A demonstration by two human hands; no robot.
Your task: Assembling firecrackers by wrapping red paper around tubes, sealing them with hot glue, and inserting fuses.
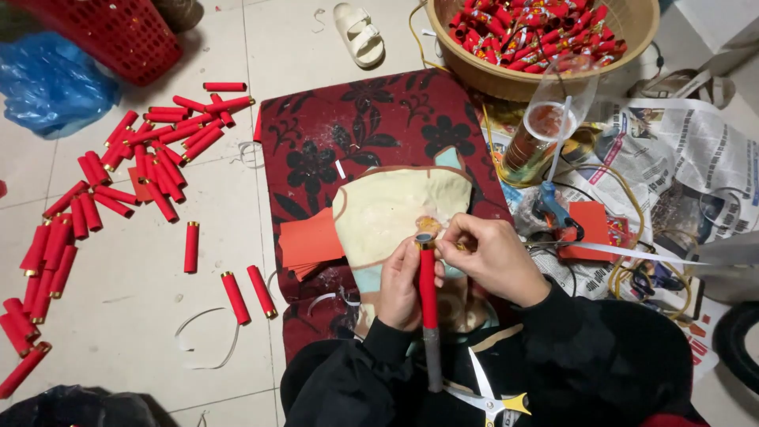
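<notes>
My left hand [401, 283] grips a red paper tube [428, 285] slid onto a grey rod [432, 356] that points toward me. Fingers of my right hand [492, 255] pinch the tube's far end, where a small gold band shows. Both hands work over a cream cloth [395, 207] on a dark red floral mat [371, 126]. A stack of red paper sheets [310, 241] lies just left of my left hand. Scissors with yellow handles [492, 399] rest on my lap.
Several finished red tubes [142, 158] are scattered on the tiled floor at left. A woven basket [545, 35] of red pieces stands at the top. Newspaper [696, 150], a clear plastic cup [553, 119], a blue glue gun [553, 207], a white sandal [358, 33], a blue bag [47, 83].
</notes>
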